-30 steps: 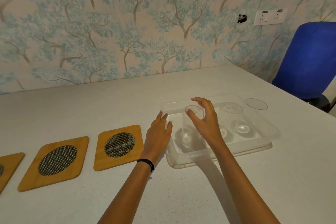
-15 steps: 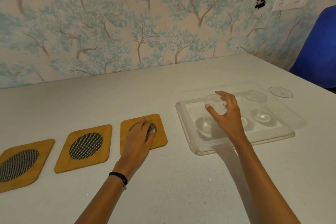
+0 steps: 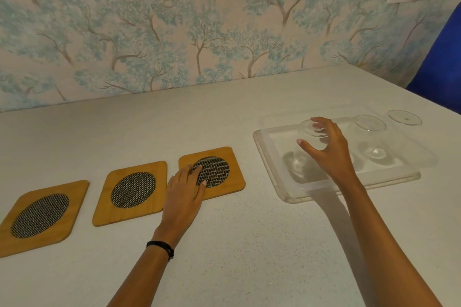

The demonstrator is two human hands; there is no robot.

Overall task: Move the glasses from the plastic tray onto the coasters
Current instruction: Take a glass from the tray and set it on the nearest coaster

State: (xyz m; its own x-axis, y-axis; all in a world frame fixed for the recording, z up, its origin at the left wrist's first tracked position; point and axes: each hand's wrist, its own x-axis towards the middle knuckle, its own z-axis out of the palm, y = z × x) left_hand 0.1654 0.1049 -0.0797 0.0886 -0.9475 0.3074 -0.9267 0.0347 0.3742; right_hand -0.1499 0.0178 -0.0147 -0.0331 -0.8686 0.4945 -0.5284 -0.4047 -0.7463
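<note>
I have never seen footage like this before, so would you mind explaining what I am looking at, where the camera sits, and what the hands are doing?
There is no machine here: a person wears a wide-angle camera on the head, looking forward and down at their own two bare hands.

On the white table lie three wooden coasters with mesh centres: the left coaster, the middle coaster and the right coaster. To their right sits a clear plastic tray holding clear glasses.

The left hand lies flat on the right coaster. The right hand grips the rim of the nearest glass from above, inside the tray. A second glass stands behind it, and a third glass farther back.
</note>
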